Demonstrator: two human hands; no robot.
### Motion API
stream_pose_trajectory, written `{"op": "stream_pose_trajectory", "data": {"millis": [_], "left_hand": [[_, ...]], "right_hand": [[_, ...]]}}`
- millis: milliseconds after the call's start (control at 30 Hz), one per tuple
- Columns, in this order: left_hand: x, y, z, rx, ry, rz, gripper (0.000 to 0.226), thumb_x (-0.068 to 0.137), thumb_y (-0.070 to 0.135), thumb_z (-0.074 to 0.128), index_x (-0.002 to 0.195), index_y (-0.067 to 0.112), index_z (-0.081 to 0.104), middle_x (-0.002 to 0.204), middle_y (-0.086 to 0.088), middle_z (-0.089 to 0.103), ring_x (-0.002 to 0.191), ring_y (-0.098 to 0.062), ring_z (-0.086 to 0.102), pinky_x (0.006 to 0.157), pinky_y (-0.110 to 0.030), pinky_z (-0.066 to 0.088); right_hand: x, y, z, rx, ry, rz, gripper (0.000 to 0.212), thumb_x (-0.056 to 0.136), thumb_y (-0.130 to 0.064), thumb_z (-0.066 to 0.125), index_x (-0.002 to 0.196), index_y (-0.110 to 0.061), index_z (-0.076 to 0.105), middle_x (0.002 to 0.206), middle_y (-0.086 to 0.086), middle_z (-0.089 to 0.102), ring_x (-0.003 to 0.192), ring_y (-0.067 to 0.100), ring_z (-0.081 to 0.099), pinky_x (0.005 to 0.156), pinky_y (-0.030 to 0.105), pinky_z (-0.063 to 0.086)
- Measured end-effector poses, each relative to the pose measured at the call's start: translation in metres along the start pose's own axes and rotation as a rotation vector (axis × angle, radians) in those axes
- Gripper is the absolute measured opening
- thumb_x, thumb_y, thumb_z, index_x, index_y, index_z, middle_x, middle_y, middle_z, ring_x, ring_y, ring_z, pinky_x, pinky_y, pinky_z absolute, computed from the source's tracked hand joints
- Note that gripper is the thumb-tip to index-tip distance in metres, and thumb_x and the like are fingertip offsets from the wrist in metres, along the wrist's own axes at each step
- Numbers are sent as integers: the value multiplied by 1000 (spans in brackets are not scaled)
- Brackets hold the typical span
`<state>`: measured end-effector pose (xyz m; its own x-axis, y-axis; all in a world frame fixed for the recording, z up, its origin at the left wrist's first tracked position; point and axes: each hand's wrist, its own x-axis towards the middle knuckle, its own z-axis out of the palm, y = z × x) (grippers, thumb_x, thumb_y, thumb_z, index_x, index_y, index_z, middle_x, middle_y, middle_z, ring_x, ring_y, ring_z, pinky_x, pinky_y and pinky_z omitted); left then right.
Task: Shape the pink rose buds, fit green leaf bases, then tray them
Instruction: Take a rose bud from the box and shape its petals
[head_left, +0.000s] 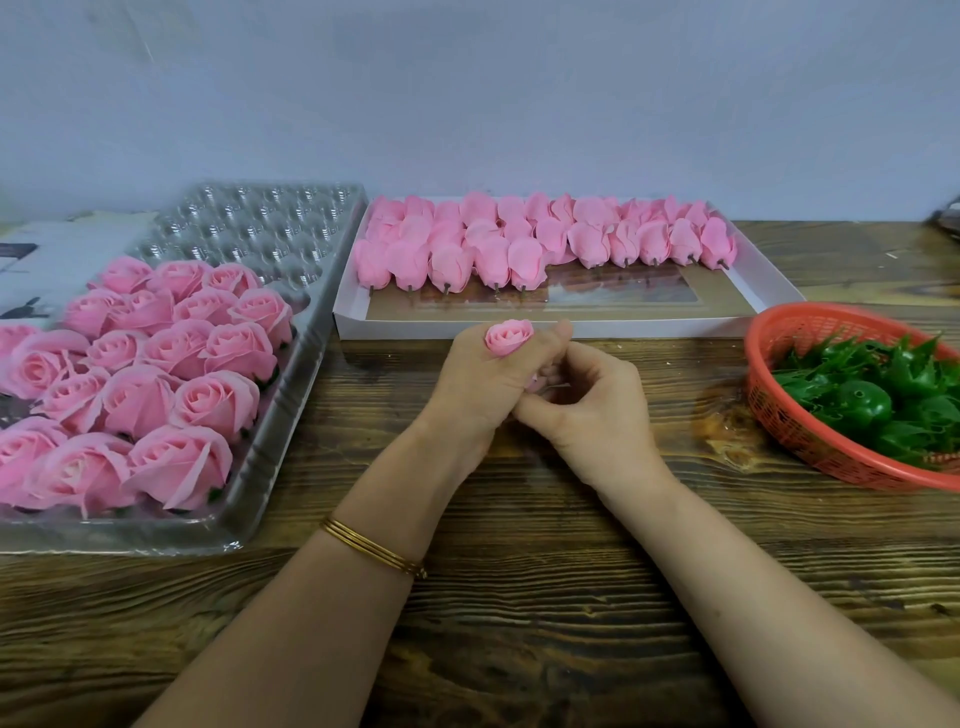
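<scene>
Your left hand (488, 382) has its grip curled round the pink rose bud (509, 336), whose top pokes out above the fist. Your right hand (592, 410) pinches its base just below. Squeeze harder and the petals will likely crease; tug and the bud may slip free.

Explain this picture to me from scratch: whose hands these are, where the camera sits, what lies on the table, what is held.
No machine here: a person works bare-handed, filmed by one camera on their head looking down. On the dark wooden table lie a clear plastic cell tray, left, part-filled with finished open pink roses; a shallow white cardboard box of closed pink buds, behind; and a red plastic mesh basket of green leaf bases, right. The left hand grips a small pink rose bud. The right hand curls its fingers in under it; whether they grip its stem is hidden.
</scene>
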<state>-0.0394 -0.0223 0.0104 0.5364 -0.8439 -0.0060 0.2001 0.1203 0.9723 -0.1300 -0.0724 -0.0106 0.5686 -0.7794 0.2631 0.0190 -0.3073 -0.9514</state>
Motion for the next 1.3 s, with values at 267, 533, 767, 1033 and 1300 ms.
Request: {"op": "stream_pose_trajectory", "data": {"millis": [267, 533, 767, 1033, 1300], "left_hand": [[-3, 5, 0, 12, -47, -14, 21, 93, 10, 63, 73, 8, 56, 68, -9, 54, 61, -15, 54, 61, -23, 50], [-2, 1, 3, -20, 40, -24, 26, 93, 10, 64, 68, 6, 56, 72, -15, 51, 59, -17, 54, 55, -22, 53], [0, 1, -1, -2, -73, -11, 19, 92, 8, 63, 73, 7, 63, 73, -12, 60, 69, -19, 60, 68, -27, 54], [-3, 5, -2, 29, -92, -42, 22, 93, 9, 62, 71, 10, 65, 64, -6, 63, 59, -15, 60, 58, -24, 50], [-1, -2, 3, 8, 1, -42, 21, 91, 12, 67, 71, 12, 64, 68, -11, 54, 64, -19, 50, 61, -26, 45]], "right_hand": [[4, -1, -6, 203, -122, 105, 17, 74, 15, 70, 85, 2, 66, 73, 10, 60, 71, 16, 56, 66, 18, 50], [1, 0, -1, 41, -24, 46, 24, 69, 8, 77, 80, -8, 63, 67, -5, 63, 64, 11, 56, 65, 31, 52], [3, -3, -6, 114, -49, 83, 18, 71, 13, 72, 87, 10, 65, 72, 9, 61, 68, 16, 54, 66, 25, 49], [5, -4, -11, 351, -202, 270, 30, 60, 1, 77, 88, -4, 69, 77, 12, 61, 75, 20, 56, 80, 33, 48], [0, -3, -2, 121, -44, 99, 31, 69, 10, 79, 94, -3, 66, 68, -8, 65, 64, 3, 59, 64, 18, 50]]}}
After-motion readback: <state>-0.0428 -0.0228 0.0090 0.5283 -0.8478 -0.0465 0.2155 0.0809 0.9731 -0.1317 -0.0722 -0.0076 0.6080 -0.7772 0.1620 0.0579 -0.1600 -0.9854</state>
